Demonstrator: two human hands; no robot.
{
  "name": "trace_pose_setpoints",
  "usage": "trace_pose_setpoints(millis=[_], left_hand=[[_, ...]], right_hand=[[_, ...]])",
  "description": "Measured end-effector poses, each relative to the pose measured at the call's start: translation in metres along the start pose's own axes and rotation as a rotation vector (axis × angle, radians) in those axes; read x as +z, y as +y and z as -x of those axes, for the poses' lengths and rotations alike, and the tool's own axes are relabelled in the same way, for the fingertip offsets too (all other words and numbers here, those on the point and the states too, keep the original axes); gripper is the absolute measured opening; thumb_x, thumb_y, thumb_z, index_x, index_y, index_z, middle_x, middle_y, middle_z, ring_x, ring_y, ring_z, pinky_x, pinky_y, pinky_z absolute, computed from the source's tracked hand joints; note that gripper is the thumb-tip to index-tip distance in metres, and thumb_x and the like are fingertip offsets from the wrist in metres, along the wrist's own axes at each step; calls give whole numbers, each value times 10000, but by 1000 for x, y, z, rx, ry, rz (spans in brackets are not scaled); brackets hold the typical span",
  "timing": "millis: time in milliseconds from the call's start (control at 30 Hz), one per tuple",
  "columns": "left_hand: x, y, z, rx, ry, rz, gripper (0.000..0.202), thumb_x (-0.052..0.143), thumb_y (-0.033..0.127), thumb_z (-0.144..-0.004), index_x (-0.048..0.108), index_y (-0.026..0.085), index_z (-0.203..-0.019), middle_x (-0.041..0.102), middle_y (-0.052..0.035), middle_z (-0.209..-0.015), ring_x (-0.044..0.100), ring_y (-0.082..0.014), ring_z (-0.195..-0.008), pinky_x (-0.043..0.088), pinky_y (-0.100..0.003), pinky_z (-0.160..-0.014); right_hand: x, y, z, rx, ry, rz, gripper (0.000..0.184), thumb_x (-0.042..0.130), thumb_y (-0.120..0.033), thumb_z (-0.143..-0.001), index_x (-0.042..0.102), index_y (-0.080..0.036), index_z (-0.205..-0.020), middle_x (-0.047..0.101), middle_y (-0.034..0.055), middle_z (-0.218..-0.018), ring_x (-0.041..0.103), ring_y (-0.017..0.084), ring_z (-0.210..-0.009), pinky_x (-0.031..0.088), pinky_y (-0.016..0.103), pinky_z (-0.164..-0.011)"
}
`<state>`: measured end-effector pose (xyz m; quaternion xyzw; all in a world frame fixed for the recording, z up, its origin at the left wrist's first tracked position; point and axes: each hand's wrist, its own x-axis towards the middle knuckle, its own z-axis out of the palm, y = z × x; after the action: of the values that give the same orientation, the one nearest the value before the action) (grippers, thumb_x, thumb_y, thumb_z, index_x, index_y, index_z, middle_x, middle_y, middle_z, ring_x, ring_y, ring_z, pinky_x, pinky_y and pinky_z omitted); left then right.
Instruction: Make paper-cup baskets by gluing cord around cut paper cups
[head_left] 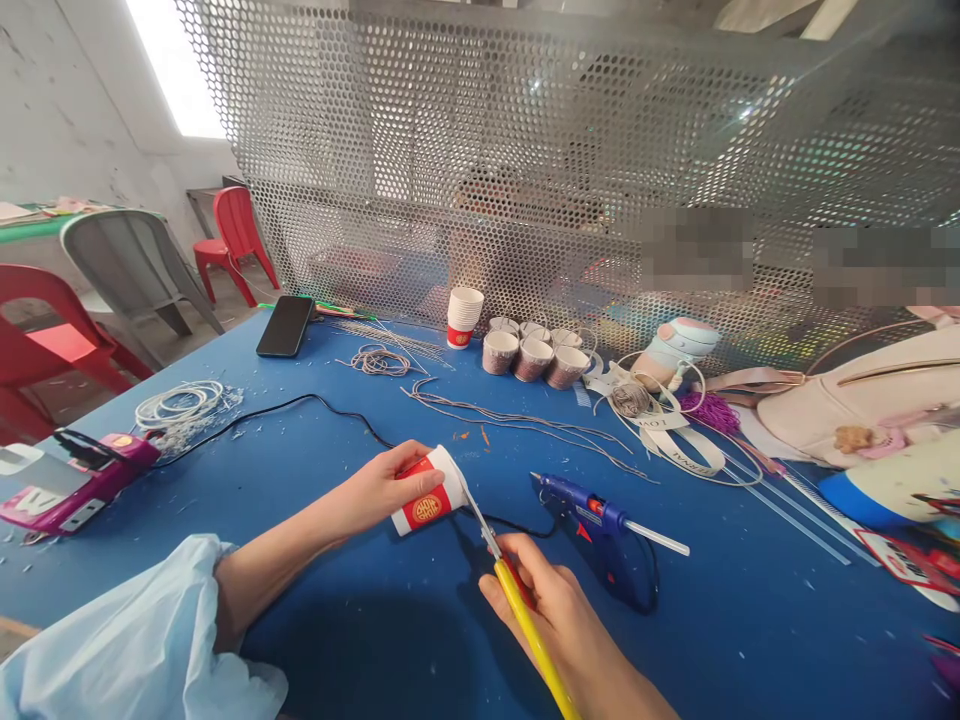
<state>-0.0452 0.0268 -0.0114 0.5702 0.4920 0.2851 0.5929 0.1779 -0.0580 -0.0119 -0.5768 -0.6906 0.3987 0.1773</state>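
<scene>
Your left hand (379, 490) clamps the paper cup (426, 497) on its side, just left of the glue gun (600, 522), rim turned toward the scissors (504, 570) your right hand (555, 605) grips, blades meeting it.

Three chairs stand beside the table: one red chair (45, 350), a second red chair (236, 235) and one grey chair (135, 265). The table (750, 620) bears one phone (285, 325), one glue gun (600, 520), one pair of scissors (517, 600), one red cup (427, 495), one stack of cups (463, 315) and about six wrapped cups (532, 357).
</scene>
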Motion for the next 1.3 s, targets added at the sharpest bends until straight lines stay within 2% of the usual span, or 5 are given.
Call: trace_pose_setpoints(millis=[300, 567, 967, 1200, 1300], left_hand=[[1, 1, 2, 37, -38, -87, 462, 621, 548, -795, 578, 175, -1066, 668, -35, -952, 618, -215, -867, 491, -298, -745], [1, 1, 3, 48, -24, -83, 472, 629, 555, -775, 590, 174, -1052, 667, -37, -952, 612, -215, -858, 488, -295, -735], [3, -1, 4, 98, -54, -219, 421, 573, 529, -828, 570, 172, -1051, 626, -21, -921, 565, -186, -825, 464, -270, -719], [2, -2, 2, 92, -22, -236, 457, 589, 527, -816, 567, 172, -1103, 661, -49, -1018, 596, -220, -907, 482, -307, -783], [3, -4, 1, 91, -20, -118, 503, 599, 538, -816, 557, 177, -1165, 665, -65, -1105, 609, -236, -978, 486, -321, -829]], right_hand=[[-1, 2, 0, -31, 18, -12, 242, 460, -482, -939, 537, -255, -975, 480, -39, -635, 415, 138, -571, 323, 224, -502], [-5, -5, 2, 21, -26, -9, 229, 481, -473, -925, 542, -255, -962, 399, -76, -559, 362, 126, -520, 268, 229, -503], [-7, -5, 1, -22, -7, -22, 243, 461, -465, -937, 564, -247, -964, 451, -46, -595, 390, 131, -549, 276, 224, -479], [-1, -1, 2, 33, 80, 42, 311, 458, -536, -908, 570, -247, -885, 468, -46, -562, 444, 136, -525, 279, 220, -473], [-3, 0, 3, 28, 57, 24, 322, 451, -547, -913, 569, -247, -920, 460, -45, -572, 447, 140, -544, 285, 222, -485]])
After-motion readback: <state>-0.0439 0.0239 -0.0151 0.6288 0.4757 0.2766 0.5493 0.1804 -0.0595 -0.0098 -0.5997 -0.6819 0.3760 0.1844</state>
